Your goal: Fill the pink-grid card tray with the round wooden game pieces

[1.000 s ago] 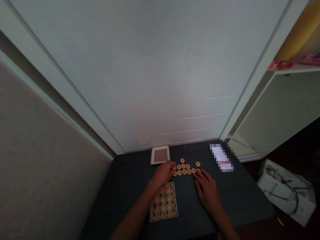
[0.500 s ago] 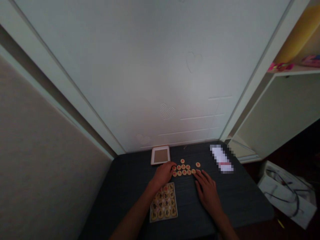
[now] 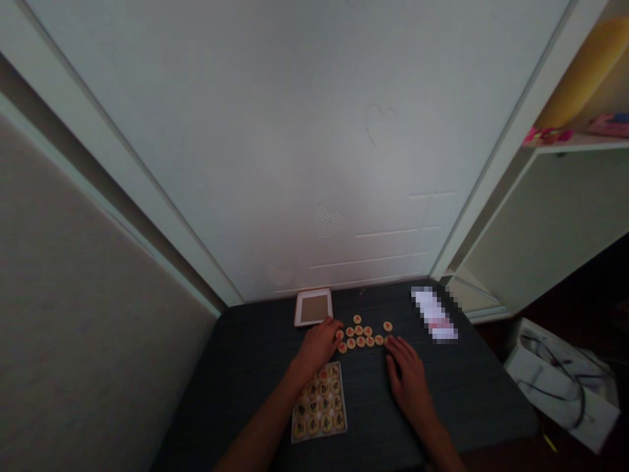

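Observation:
Several round wooden game discs [image 3: 362, 335] with red marks lie in loose rows on a dark table [image 3: 246, 367]. My left hand [image 3: 319, 344] rests at the left end of the rows, fingers curled, fingertips touching the end disc. At the right end my right hand [image 3: 407, 373] lies flat with fingers stretched, its tips touching a disc. A shallow tray [image 3: 319, 405] filled with more discs sits below my left wrist.
A small square box lid [image 3: 314, 308] lies at the table's back edge against a pale wall panel. A white blurred packet [image 3: 435, 314] lies at the back right. A white bag [image 3: 565, 380] stands on the floor right of the table.
Both hands stay on the row of discs and barely shift. The view has tipped slightly, so everything sits a little lower in the picture.

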Motion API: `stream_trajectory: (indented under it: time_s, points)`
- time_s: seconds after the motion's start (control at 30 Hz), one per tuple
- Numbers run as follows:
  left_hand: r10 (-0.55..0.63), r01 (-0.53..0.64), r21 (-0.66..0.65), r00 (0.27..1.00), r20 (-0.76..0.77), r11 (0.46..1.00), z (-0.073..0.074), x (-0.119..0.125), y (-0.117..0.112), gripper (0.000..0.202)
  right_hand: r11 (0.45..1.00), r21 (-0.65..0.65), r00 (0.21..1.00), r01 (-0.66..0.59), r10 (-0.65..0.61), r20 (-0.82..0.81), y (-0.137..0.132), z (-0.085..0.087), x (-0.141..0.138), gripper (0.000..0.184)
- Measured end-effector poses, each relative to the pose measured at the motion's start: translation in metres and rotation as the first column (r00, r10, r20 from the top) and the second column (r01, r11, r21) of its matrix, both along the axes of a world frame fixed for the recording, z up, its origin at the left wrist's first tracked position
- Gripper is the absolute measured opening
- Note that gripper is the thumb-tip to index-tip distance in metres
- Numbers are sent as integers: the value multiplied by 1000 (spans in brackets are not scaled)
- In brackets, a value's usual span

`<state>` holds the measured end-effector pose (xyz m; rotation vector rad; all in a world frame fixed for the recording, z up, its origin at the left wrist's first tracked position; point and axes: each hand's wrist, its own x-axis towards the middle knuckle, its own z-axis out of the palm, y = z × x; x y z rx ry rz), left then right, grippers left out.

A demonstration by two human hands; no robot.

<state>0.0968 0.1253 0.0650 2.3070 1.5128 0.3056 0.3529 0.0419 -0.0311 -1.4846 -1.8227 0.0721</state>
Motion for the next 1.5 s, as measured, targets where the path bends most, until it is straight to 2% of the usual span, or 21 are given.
stream_trajectory:
  time_s: [0.3,0.43,0.53,0.63,0.7,0.83,0.9,0.97,1.07,1.17,1.23,1.37,1.5]
  points:
    - [2,0,-22,993,119,1000,7,-3,0,16,1000,7,991,16,-15,-133,-1,1,-1,37]
    - [19,-5,-58,969,248,998,15,-6,-4,20,999,6,975,38,-36,-220,-4,11,-3,35]
    - [-3,41,-95,932,363,995,23,-4,-13,27,998,-54,941,44,-60,-333,-10,24,-11,34]
    - [-38,104,-123,891,452,987,28,4,-27,30,980,-196,854,-14,-90,-512,-16,38,-30,34]
    - [-55,143,-143,868,494,979,29,12,-38,28,955,-270,767,-122,-82,-636,-18,47,-45,37]
    - [-64,196,-193,841,538,961,25,24,-53,23,896,-301,611,-325,-44,-791,-20,59,-67,40]
    - [-61,202,-206,841,538,957,22,24,-56,20,880,-314,576,-356,-57,-815,-21,62,-69,40]
    - [-55,187,-206,852,520,960,19,19,-52,21,875,-338,583,-347,-81,-809,-22,62,-67,39]
    - [-16,114,-184,886,464,976,14,1,-37,27,888,-365,608,-280,-130,-784,-24,57,-59,41]
    - [58,5,-165,924,377,986,6,-15,-16,28,906,-366,598,-212,-175,-782,-25,48,-54,44]
    - [78,-26,-162,942,326,986,-2,-20,-7,26,913,-364,599,-186,-189,-778,-26,42,-52,46]
    - [83,-47,-149,964,251,988,-15,-18,-1,23,920,-361,624,-153,-193,-757,-28,33,-51,46]
    - [83,-62,-105,974,211,993,-18,-11,-3,19,924,-355,648,-139,-186,-738,-29,29,-51,48]
